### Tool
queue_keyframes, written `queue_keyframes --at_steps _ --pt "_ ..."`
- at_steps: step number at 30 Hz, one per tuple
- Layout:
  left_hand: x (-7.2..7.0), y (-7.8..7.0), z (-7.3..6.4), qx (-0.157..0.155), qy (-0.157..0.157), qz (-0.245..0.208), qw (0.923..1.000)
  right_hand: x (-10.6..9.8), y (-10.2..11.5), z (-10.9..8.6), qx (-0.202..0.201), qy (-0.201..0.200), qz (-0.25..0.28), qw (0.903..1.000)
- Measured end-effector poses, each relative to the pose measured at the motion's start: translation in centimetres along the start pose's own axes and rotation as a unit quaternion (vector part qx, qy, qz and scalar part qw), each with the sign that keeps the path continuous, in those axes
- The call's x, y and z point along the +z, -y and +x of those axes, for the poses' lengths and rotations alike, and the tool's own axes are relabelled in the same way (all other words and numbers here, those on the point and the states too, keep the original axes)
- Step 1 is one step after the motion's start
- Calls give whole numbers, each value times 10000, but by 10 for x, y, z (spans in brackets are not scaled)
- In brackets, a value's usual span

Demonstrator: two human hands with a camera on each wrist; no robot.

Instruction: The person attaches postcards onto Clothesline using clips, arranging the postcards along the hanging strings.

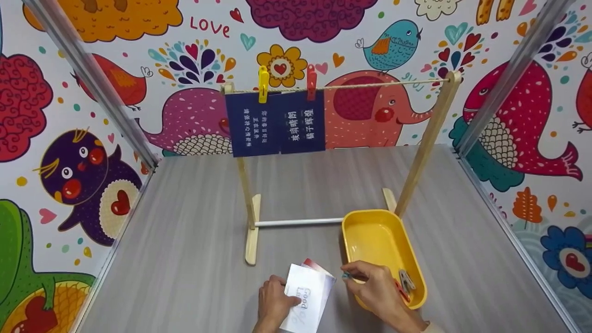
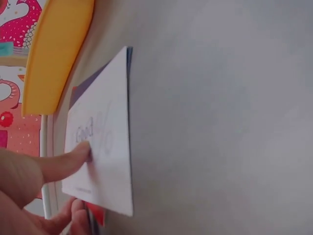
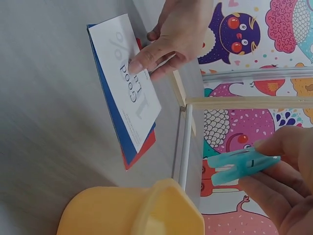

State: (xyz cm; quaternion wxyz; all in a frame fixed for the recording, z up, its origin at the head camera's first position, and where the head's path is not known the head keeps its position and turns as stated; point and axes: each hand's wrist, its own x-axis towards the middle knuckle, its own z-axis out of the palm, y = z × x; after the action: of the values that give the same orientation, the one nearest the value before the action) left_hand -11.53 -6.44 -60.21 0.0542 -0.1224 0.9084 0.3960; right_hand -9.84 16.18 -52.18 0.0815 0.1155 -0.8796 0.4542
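Observation:
My left hand (image 1: 276,298) grips a small stack of cards (image 1: 307,296), thumb across the top one. That top card is white with "Good" lettering; blue and red cards (image 3: 146,152) peek out beneath it in the right wrist view. Between the thumb and fingers of my right hand (image 1: 377,286) is a teal clothespin (image 3: 242,165), pinched over the near left rim of a yellow basin (image 1: 348,236). Two dark blue cards (image 1: 253,125) with white characters hang side by side from a rope (image 1: 384,85), under a yellow clothespin (image 1: 263,84) and a red clothespin (image 1: 311,82).
A wooden stand with a right post (image 1: 428,143), a left foot (image 1: 252,236) and a white crossbar (image 1: 300,222) holds the rope up. Grey and red clothespins (image 1: 407,280) lie in the basin. Cartoon-printed walls (image 1: 194,27) with metal edge rails (image 1: 97,78) enclose the grey table (image 1: 185,240).

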Motion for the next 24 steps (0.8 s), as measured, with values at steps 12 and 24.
queue_keyframes --at_steps 12,24 --pt "-11 3 0 -282 438 -682 9963 -1 -1 1 -281 136 3 9995" --pt "-23 5 7 -100 1313 -919 9870 -6 -3 6 -269 300 -22 9992"
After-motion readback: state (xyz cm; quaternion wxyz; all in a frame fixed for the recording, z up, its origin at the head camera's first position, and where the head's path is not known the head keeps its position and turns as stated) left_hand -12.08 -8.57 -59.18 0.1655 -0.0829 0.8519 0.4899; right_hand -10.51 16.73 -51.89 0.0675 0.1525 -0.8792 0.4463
